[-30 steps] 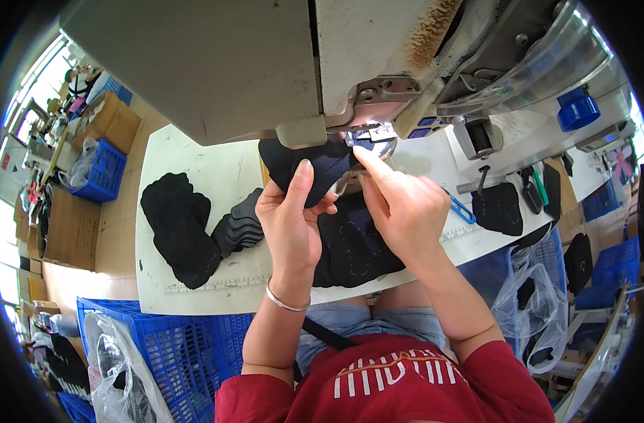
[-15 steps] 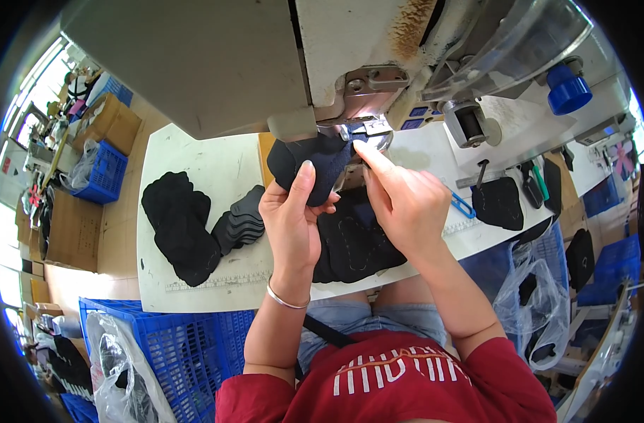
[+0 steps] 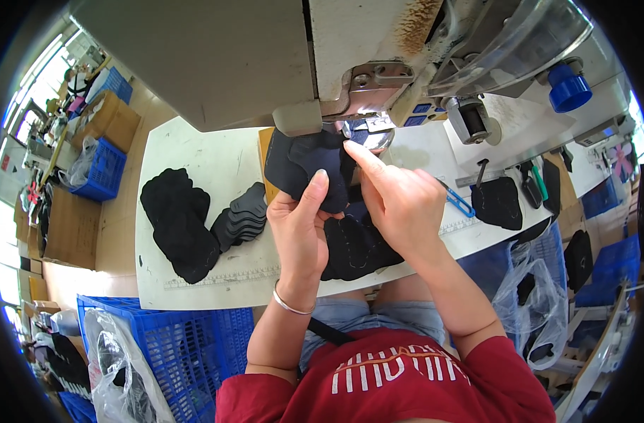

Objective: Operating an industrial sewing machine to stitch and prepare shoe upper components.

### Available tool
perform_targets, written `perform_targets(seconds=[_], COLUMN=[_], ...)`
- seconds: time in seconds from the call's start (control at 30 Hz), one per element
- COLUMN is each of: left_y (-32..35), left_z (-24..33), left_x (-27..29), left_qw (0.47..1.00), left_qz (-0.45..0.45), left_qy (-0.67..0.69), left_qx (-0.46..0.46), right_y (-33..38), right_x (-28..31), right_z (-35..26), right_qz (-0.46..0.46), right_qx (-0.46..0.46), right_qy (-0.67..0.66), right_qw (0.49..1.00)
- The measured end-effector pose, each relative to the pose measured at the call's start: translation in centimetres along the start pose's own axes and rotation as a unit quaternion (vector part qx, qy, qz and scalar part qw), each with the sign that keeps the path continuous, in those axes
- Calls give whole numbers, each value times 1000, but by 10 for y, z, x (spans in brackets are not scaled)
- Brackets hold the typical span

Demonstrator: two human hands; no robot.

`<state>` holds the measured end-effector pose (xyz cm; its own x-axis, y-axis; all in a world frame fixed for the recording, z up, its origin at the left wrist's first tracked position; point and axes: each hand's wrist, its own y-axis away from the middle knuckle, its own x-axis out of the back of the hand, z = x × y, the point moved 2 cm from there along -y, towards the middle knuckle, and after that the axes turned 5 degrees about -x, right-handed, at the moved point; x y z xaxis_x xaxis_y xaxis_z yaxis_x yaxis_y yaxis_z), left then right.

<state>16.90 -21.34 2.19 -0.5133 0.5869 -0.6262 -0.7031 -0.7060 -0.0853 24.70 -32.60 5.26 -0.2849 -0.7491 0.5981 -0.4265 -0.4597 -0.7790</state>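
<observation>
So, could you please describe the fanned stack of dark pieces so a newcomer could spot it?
Start at the white worktable. Left of the left hand lie two dark heaps. The fanned stack is the smaller, greyer one nearer the hand, its edges stepped, unlike the black pile beside it.

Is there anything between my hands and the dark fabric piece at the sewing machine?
Nothing visible. The left hand and right hand both already grip the dark fabric piece, right under the sewing machine head.
</observation>
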Motion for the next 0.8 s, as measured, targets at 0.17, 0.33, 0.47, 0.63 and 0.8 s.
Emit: perform_targets(seconds=[0.17,0.33,0.47,0.63,0.8], left_y=[9,19,22,23,24], left_z=[-9,-14,-13,-21,-16], left_x=[-5,-21,-28,-21,-24], left_qw=[999,998,997,987,981], left_qz=[28,47,41,-4,-37], left_qy=[34,30,56,123,135], left_qx=[-3,-7,24,100,135], right_y=[-1,0,10,23,20], right_x=[0,3,5,9,9], right_z=[5,14,18,10,10], right_qz=[3,-1,10,-109,-147], right_qx=[3,7,-152,-335,-382], right_qy=[-3,-14,-192,-464,-516], right_qw=[1000,1000,969,813,752])
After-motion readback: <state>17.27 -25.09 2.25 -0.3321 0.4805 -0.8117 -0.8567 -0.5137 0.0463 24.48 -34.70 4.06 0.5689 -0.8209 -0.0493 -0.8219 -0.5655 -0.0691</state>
